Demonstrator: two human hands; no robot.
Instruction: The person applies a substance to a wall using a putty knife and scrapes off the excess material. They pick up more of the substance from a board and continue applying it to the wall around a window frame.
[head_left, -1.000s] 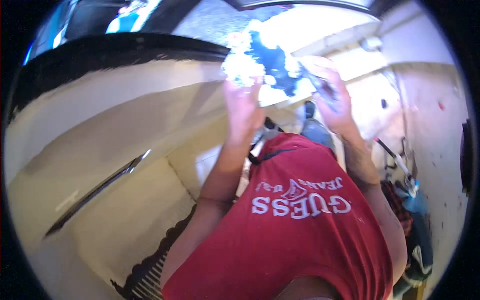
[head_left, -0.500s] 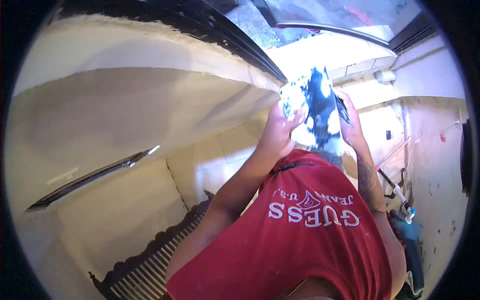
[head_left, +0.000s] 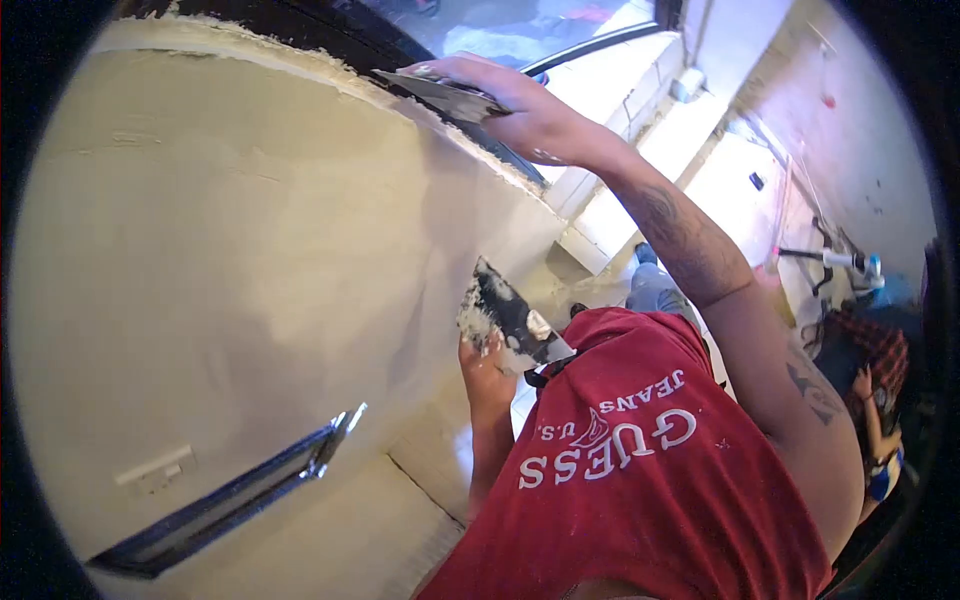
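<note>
My right hand (head_left: 535, 115) is closed around a wide putty knife (head_left: 445, 97), its flat blade at the rough, putty-edged top of the wall (head_left: 260, 230) beside the dark frame (head_left: 370, 40). Lower down, close to my red shirt, my left hand (head_left: 487, 372) grips a second broad blade (head_left: 512, 318), dark and smeared with white putty, with a thick lump near its middle. That blade tilts with its face toward me. Its handle is hidden in the hand.
A black-framed panel (head_left: 230, 490) and a white wall plate (head_left: 158, 473) are on the wall at lower left. Glass (head_left: 520, 30) stands beyond the dark frame. At right are a white-and-black pole-like object (head_left: 830, 258) and another person's arm (head_left: 872, 415).
Both hands were together in front of me, with the blades close to each other. My right hand has moved up and left to the wall's edge; my left hand has come down and left.
</note>
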